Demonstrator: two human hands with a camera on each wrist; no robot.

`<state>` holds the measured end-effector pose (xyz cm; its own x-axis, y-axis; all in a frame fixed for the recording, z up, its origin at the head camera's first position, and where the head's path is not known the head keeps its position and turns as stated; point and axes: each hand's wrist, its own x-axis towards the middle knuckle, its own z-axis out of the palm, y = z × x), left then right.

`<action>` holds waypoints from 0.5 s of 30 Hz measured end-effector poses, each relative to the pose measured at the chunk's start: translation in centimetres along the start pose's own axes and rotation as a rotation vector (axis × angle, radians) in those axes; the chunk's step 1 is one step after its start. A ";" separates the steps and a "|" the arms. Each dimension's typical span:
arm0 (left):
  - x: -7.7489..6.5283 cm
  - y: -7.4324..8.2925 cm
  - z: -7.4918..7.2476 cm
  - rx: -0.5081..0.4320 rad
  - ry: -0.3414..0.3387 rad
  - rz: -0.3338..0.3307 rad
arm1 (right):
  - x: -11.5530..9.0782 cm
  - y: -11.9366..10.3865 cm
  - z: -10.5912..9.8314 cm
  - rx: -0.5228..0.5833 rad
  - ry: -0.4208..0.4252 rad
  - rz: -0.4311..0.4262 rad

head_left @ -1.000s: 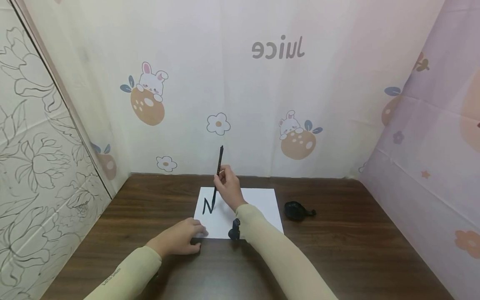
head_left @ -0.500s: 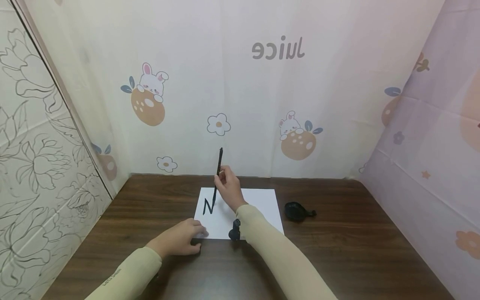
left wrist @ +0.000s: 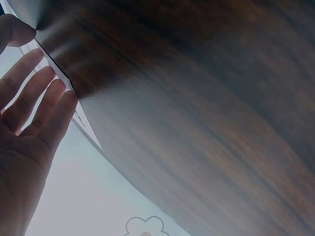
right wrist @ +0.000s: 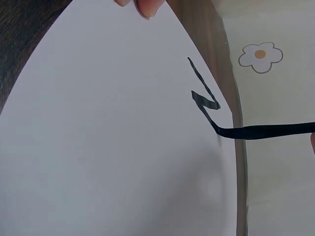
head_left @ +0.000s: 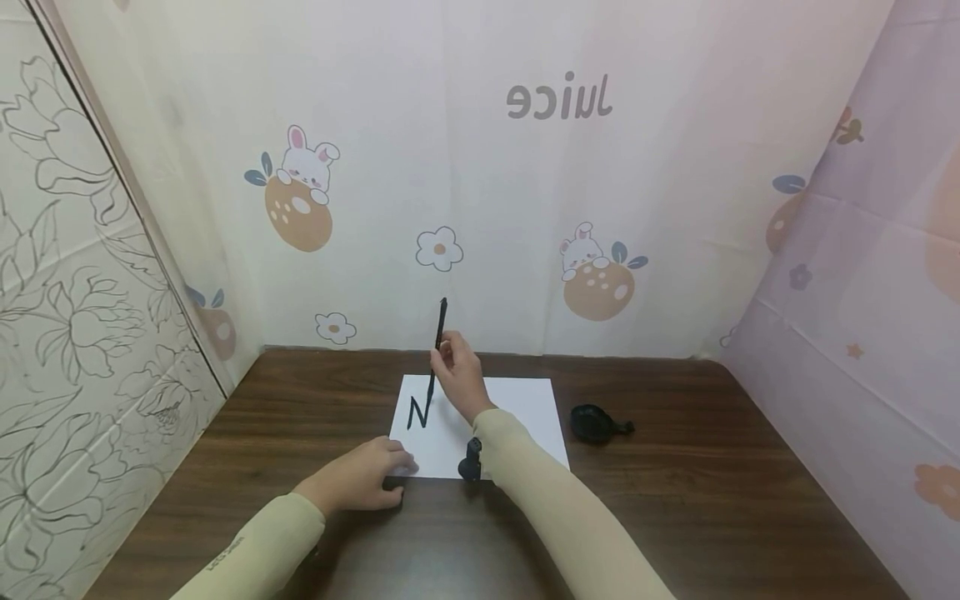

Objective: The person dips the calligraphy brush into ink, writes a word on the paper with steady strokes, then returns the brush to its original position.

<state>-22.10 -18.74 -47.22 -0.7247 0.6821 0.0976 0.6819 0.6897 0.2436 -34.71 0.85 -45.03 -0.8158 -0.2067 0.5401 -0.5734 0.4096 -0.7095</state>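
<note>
A dark writing brush [head_left: 441,321] stands nearly upright in my right hand [head_left: 459,372], pinched between thumb and fingers. Its tip meets the white paper [head_left: 525,408] at the top of the last stroke of a black letter N [head_left: 417,412]. In the right wrist view the bent brush tip [right wrist: 231,132] touches the end of that stroke. My left hand [head_left: 366,473] rests at the paper's near left corner with its fingers spread. The left wrist view shows those fingers [left wrist: 54,118] extended at the sheet's edge, holding nothing.
Right of the paper, a small black dish with a short handle [head_left: 592,423] sits on the brown wooden table [head_left: 675,500]. A printed curtain [head_left: 495,208] hangs behind the table. A small black camera [head_left: 470,461] is worn at the right wrist.
The brush tip has slid away from me up the paper, lengthening the N's right stroke. My left hand has stayed in place.
</note>
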 end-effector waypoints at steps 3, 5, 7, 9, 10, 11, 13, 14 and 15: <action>0.0 0.0 0.0 0.002 -0.003 -0.002 | 0.0 0.1 0.0 0.003 -0.003 0.012; 0.0 -0.1 0.0 0.003 -0.002 -0.002 | 0.0 0.1 0.0 0.005 -0.002 0.017; 0.0 -0.1 0.0 0.006 0.001 0.003 | 0.0 0.2 0.0 0.008 0.001 0.022; 0.0 -0.1 0.0 0.007 0.001 0.005 | 0.0 0.2 0.0 0.008 0.007 0.025; 0.1 -0.1 0.0 0.006 0.001 0.006 | 0.0 0.2 0.0 0.009 0.010 0.027; 0.1 -0.1 0.0 0.006 0.000 0.005 | 0.0 0.2 0.0 0.009 0.012 0.029; 0.1 -0.1 0.0 0.004 -0.006 0.000 | 0.0 0.2 0.0 0.010 0.017 0.031; 0.1 0.0 -0.1 0.003 -0.008 -0.002 | 0.0 0.2 0.0 0.011 0.019 0.031; 0.1 0.0 -0.1 0.002 -0.010 -0.004 | 0.0 0.2 0.1 0.012 0.020 0.032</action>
<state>-22.18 -18.72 -47.17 -0.7267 0.6815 0.0871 0.6790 0.6931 0.2422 -34.81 0.90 -45.22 -0.8320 -0.1759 0.5262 -0.5484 0.4048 -0.7317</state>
